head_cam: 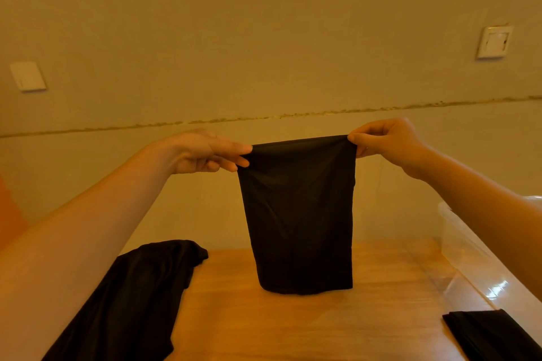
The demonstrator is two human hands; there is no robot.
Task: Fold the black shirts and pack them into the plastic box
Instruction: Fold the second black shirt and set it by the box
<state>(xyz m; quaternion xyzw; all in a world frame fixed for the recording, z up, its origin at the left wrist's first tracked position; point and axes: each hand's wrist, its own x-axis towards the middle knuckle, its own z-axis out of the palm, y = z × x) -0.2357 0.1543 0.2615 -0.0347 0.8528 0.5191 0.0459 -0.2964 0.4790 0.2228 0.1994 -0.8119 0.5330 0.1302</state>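
Head view, shirt: a black shirt [297, 214], already doubled into a narrow panel, hangs upright at frame centre, its top edge stretched level and its bottom fold just touching the tabletop [293, 328].
Head view, left hand: the left hand [202, 152], left of centre, pinches the panel's upper left corner between thumb and fingertips.
Head view, right hand: the right hand [387, 141], right of centre, is clenched on the upper right corner, thumb in front of the cloth.
Head view, spare shirt: a second shirt [132, 296] lies crumpled and unfolded at lower left, well apart from the held one.
Head view, folded piece: a flat black bundle [495, 334] lies at the lower right corner, beside the box; whether it is inside it I cannot tell.
Head view, box: the clear plastic box [469, 255] runs along the right edge, partly behind the right forearm.
Step in hand: judged to be mid-fold, the panel held taut and squared before its last crosswise fold.
Next move calls for: lowering the top edge toward the bottom fold so the halves meet evenly, keeping both corners level so the thin cloth does not skew, then carrying the packet right into the box.
Left to do: the crumpled shirt is not yet folded.
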